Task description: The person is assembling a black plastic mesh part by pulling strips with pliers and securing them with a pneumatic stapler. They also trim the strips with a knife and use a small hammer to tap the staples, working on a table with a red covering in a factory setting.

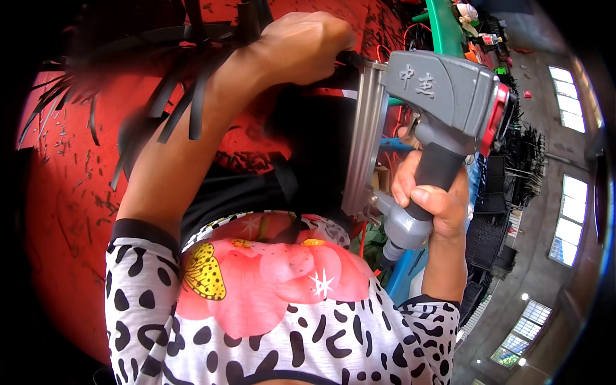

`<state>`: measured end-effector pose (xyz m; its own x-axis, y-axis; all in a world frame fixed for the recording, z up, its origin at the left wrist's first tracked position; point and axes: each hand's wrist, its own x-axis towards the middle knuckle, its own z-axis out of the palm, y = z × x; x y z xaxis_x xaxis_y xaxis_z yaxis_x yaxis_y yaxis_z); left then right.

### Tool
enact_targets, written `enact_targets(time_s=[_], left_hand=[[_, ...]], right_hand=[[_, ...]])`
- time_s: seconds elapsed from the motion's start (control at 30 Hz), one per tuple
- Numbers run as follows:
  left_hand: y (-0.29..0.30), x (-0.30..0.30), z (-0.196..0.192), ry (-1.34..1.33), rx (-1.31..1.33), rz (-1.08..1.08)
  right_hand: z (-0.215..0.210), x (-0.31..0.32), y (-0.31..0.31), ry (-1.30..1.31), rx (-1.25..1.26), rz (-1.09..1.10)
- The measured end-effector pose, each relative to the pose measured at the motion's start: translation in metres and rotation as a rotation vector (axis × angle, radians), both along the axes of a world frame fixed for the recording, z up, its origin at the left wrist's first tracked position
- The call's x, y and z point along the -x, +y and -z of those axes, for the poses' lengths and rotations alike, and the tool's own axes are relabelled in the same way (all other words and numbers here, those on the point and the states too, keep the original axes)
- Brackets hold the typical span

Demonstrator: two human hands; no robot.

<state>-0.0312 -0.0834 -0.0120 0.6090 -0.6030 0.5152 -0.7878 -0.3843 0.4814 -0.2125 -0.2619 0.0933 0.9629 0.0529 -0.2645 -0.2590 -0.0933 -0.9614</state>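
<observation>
Head view: right hand (443, 202) gripping grey nail gun (443, 93), right side; left hand (305, 45) curling near its nose (367, 65), can't tell holding what. I'd be keeping fingers clear.

Overexposed windows (571, 208) glare right of the nail gun (443, 96), which appears bright and sharply rendered. Left of the nail gun, shadow and blur obscure parts of the red surface (61, 205); fisheye distortion curves outlying edges all around it.
</observation>
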Motion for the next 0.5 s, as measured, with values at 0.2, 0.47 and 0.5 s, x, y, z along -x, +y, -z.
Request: enact_targets(time_s=[0.2, 0.47, 0.5], left_hand=[[-0.002, 0.0034, 0.0006, 0.005, 0.007, 0.003], [-0.0007, 0.0078, -0.0038, 0.046, -0.003, 0.009], [-0.0011, 0.0083, -0.0035, 0.049, -0.001, 0.012]], right_hand=[[0.0007, -0.0054, 0.0083, 0.007, -0.002, 0.011], [0.0007, -0.0065, 0.0077, 0.018, 0.052, -0.002], [0.0013, -0.0068, 0.0077, 0.021, 0.044, -0.008]])
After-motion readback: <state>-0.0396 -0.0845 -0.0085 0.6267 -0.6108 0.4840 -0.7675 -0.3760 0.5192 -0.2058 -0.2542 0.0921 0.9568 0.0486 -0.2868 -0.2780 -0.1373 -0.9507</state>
